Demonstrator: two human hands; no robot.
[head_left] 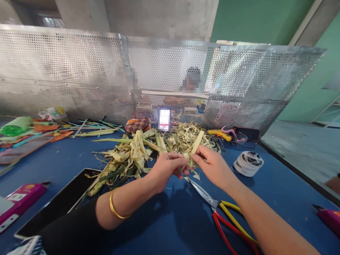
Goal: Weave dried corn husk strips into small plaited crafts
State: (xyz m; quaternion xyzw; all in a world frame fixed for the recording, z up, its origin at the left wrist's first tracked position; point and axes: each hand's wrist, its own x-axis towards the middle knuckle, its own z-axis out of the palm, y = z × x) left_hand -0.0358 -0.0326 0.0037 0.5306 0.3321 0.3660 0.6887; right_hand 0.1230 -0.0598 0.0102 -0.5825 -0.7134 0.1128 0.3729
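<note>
My left hand is closed on a small, pale knotted piece of dried husk, pinching it between thumb and fingers. Close beside it, my right hand pinches a flat pale-green husk strip, whose free end points up and away. Where strip and knotted piece meet, the fingers partly hide them. Just below the hands lie scissors with one red and one yellow handle, the blades pointing toward my fingers. Behind the hands spreads a heap of dried husks, with finer shreds to its right.
A white thread spool stands at right. At left are a black tray, a magenta hot glue gun and a green bottle. A lit phone leans by the perforated metal screen; people sit behind it.
</note>
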